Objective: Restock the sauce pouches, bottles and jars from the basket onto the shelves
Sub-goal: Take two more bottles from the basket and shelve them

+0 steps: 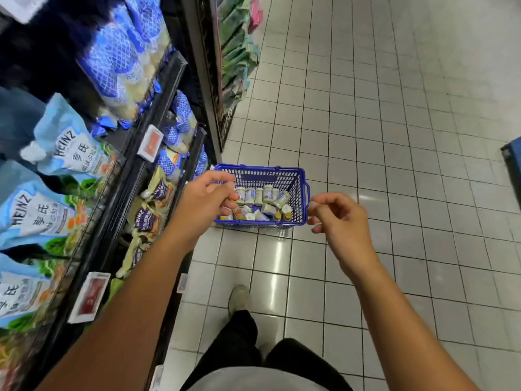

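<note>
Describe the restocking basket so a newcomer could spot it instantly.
Follow the shelving on the left down to the white tiled floor. The blue basket sits there, beyond the left hand and right hand. Nothing else nearby is blue mesh holding small pale jars.

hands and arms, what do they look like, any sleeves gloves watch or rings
No sleeves and no gloves: the left hand and the right hand are bare, and so are the forearms up to the frame's edge. No rings show, and neither wrist carries a watch or band. Lower in the view are a grey top, black trousers and a light shoe.
</note>
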Tool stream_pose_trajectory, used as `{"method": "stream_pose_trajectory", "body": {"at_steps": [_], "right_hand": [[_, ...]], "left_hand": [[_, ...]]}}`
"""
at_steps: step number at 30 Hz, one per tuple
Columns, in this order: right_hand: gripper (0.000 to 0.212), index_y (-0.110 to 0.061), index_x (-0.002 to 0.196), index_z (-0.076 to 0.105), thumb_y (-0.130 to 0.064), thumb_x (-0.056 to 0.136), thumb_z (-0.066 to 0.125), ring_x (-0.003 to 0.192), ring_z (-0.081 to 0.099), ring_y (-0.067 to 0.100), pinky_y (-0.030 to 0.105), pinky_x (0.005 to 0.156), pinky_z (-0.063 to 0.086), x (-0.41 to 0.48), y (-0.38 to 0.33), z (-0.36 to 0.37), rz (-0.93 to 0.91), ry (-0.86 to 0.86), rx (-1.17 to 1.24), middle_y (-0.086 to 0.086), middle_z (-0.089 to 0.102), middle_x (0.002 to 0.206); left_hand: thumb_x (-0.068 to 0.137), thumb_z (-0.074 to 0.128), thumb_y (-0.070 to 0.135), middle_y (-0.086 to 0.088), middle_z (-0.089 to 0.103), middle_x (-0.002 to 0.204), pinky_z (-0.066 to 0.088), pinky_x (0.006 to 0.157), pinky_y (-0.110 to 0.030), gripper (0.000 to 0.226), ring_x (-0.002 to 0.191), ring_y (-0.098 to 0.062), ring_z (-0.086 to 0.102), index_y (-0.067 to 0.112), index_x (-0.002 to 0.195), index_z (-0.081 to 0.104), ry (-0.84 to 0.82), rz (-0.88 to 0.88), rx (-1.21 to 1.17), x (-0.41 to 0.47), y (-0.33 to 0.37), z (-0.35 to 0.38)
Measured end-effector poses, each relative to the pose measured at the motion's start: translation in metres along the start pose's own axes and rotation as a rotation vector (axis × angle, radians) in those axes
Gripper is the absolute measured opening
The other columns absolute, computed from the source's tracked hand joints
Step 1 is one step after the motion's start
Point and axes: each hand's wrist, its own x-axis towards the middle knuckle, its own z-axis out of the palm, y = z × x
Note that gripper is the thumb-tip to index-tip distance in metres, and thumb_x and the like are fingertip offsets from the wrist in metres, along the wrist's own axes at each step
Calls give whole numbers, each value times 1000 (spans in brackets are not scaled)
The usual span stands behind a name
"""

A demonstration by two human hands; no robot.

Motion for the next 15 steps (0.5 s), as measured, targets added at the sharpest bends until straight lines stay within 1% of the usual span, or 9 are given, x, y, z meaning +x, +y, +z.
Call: {"method": "stream_pose_trajectory", "body": {"at_steps": [6,11,15], "right_hand": [[18,-15,86,67,0,92,61,60,60,2,16,54,50,37,3,17,30,0,-11,-2,70,76],[20,-17,86,68,-1,92,60,62,60,6,18,56,50,74,7,25,65,-13,-28,-3,70,75],[22,-19,84,69,-1,92,59,64,63,3,17,57,50,111,13,32,89,-44,-41,-5,71,77]], "left_hand": [[98,54,10,2,71,70,56,58,-21,14,63,-10,65,15,104,65,-26,-29,44,47,1,-6],[98,53,8,2,69,67,55,57,-22,15,60,-8,65,15,101,66,10,-55,24,82,-4,-9],[98,53,8,3,70,68,57,59,-23,16,61,-9,67,17,100,65,63,-94,31,114,-10,-10]]}}
